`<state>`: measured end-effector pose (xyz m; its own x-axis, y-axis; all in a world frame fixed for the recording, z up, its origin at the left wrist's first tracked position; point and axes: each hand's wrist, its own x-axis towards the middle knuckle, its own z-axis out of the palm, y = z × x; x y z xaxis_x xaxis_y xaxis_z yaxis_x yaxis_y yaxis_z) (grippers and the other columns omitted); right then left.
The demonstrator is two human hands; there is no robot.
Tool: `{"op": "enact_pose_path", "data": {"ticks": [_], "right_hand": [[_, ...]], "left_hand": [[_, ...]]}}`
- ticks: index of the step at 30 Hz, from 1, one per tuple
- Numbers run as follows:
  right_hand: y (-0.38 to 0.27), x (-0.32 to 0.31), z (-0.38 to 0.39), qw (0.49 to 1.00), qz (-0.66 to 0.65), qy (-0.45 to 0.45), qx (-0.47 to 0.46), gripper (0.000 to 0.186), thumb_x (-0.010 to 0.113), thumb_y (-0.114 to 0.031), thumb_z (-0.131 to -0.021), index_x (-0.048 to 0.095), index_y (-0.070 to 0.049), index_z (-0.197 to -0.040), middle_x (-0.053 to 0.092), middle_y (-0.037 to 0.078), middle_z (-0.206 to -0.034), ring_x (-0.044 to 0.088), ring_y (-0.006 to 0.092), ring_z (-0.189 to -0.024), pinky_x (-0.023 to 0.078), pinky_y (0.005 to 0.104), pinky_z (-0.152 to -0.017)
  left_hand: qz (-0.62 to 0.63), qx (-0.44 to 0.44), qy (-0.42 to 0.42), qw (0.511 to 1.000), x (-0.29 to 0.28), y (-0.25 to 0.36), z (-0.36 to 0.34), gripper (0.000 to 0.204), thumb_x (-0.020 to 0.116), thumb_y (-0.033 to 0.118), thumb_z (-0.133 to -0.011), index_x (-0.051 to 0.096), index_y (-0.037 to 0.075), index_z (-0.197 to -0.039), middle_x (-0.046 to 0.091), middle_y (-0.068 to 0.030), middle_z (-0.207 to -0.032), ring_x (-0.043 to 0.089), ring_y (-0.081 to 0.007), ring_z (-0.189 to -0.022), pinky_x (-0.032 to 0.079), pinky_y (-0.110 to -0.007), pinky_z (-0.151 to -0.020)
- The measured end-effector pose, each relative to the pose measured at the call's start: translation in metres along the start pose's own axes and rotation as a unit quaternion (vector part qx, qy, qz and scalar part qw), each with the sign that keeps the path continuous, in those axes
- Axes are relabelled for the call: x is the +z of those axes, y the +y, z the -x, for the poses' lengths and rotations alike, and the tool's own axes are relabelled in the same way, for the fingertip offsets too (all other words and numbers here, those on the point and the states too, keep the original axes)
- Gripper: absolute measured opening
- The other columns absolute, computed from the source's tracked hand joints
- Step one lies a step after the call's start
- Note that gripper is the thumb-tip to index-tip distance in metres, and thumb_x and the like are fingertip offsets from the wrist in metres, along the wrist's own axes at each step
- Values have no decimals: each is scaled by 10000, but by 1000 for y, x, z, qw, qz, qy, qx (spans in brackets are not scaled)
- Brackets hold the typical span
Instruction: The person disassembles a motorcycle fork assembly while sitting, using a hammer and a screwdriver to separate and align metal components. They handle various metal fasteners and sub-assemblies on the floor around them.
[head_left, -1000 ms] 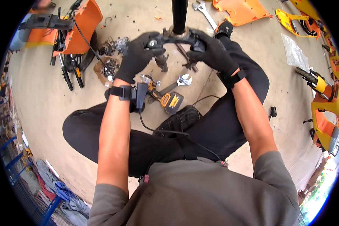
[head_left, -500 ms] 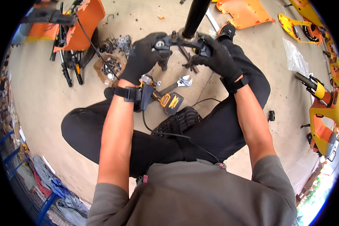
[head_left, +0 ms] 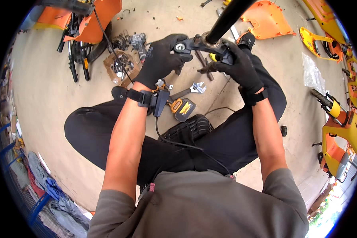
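Black-gloved, the left hand (head_left: 162, 60) and right hand (head_left: 240, 66) clamp opposite ends of a dark bracket (head_left: 198, 43), its black tube (head_left: 229, 22) slanting right; an adjustable wrench (head_left: 196, 88) lies nearer.

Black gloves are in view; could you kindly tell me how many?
2: one on the left hand, one on the right hand, each hand holding an end of the black forked part. Any hidden ones can't be counted.

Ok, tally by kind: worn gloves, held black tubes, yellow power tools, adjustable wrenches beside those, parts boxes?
Gloves: 2
Held tube: 1
Yellow power tool: 1
Adjustable wrench: 1
Parts box: 1
Total: 6
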<state>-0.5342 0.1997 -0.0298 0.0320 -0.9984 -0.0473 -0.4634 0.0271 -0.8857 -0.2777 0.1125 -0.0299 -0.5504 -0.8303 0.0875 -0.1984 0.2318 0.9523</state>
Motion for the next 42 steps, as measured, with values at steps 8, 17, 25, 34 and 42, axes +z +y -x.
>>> {"op": "enact_pose_path", "data": {"ticks": [8, 17, 25, 34, 42], "right_hand": [[24, 2, 0, 998, 61, 18, -31, 690, 843, -183, -774, 543, -60, -1383, 678, 96, -998, 625, 157, -889, 517, 314, -833], [23, 5, 1, 997, 68, 10, -38, 714, 846, -176, -766, 530, -59, -1396, 675, 76, -981, 622, 162, -868, 516, 320, -811], [17, -5, -2, 996, 37, 41, -65, 725, 856, -149, -763, 530, -69, -1406, 663, 41, -918, 614, 131, -834, 526, 304, -778], [17, 3, -9, 998, 35, 30, -51, 689, 841, -111, -762, 548, -53, -1383, 648, 49, -892, 584, 118, -792, 517, 294, -747], [11, 9, -6, 1000, 3, -2, -9, 646, 806, -76, -781, 550, -49, -1374, 619, 11, -842, 561, 83, -752, 496, 277, -680]], "left_hand": [[-45, -15, -8, 999, 9, -10, -4, 485, 789, 104, -780, 636, -13, -1226, 730, -115, -980, 681, -150, -846, 560, -315, -804], [-48, 7, 29, 998, 18, -28, 5, 500, 815, 153, -753, 662, 12, -1207, 738, -103, -925, 698, -187, -833, 564, -322, -780], [-105, 66, 40, 991, 8, -16, -8, 491, 828, 128, -737, 676, 28, -1194, 736, -88, -890, 686, -148, -702, 562, -297, -633], [-59, -13, 5, 998, 2, -18, -8, 481, 793, 102, -778, 657, 0, -1228, 735, -116, -1051, 689, -168, -923, 553, -314, -849], [-10, -33, -10, 999, 2, -19, 5, 495, 778, 100, -786, 636, -1, -1250, 733, -95, -974, 686, -159, -860, 557, -313, -807]]}}
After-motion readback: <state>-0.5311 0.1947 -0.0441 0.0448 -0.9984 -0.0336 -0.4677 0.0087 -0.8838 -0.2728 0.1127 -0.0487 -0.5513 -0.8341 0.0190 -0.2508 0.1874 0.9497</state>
